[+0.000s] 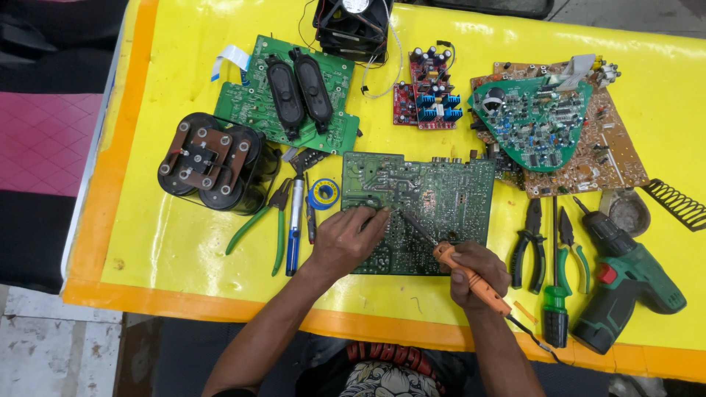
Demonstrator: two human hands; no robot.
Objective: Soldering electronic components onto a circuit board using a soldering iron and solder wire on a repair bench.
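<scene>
The right hand [478,273] is closed around one orange-handled soldering iron [471,278], its metal tip on the flat green circuit board [419,213] at mid-desk. The left hand [346,239] lies on that board, fingertips [375,218] pinching something too small to tell. Four more boards lie beyond. Right: two pliers [548,246], one screwdriver [556,294], one green drill [625,276]. The desk [184,235] is glossy yellow.
</scene>
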